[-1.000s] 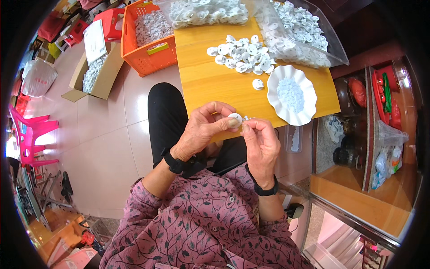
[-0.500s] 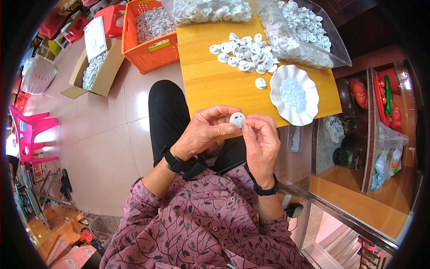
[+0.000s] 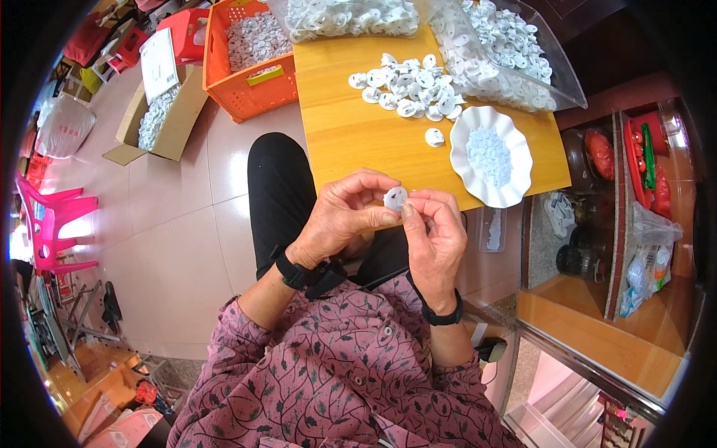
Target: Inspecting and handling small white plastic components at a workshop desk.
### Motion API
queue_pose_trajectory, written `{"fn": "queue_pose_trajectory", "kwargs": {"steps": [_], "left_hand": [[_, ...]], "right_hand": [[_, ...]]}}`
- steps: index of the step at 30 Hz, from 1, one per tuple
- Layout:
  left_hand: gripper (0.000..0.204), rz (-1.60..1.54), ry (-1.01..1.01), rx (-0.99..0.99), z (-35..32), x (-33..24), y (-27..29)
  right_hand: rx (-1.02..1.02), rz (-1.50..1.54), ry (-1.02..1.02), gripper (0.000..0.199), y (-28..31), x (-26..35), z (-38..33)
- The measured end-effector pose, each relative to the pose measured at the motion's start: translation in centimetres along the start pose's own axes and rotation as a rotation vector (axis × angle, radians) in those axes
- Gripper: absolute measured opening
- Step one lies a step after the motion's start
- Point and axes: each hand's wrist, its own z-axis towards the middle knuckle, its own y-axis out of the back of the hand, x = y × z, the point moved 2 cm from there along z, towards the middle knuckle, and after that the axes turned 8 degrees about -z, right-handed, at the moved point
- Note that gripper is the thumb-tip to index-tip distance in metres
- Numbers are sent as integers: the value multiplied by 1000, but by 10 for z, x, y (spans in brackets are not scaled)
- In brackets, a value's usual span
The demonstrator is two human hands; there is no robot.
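Over my lap, just off the table's near edge, my left hand (image 3: 345, 205) pinches a round white plastic piece (image 3: 394, 198) between thumb and fingers. It is a small disc with a dark slot in its face. My right hand (image 3: 435, 235) is closed in a pinch at the disc's right edge; whatever its fingertips hold there is too small to make out. Similar white plastic pieces (image 3: 409, 88) lie in a loose pile on the table, with a single one (image 3: 434, 137) nearer me. Right of it stands a white scalloped plate (image 3: 462, 168) holding small pale bluish bits (image 3: 488, 155).
The yellow wooden table (image 3: 336, 116) carries a bag of white pieces (image 3: 351, 21) and a clear tray (image 3: 571, 89) full of them. An orange crate (image 3: 254, 97) and a cardboard box (image 3: 183, 127) stand left, beyond a pink chair (image 3: 56, 224). Shelves (image 3: 612, 216) rise at right.
The disc has turned slightly between my fingers, so its face shows narrower. Both hands stay in nearly the same place, and the things on the table are unchanged.
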Motion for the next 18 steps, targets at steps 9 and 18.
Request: {"fn": "queue_pose_trajectory", "kwargs": {"steps": [9,18], "left_hand": [[39,27,-38,15,-1,0,1],[39,74,-63,30,-1,-1,5]], "right_hand": [[-7,-35,6,7,-1,3,-1],[1,-179,114,12,-2,12,1]]}}
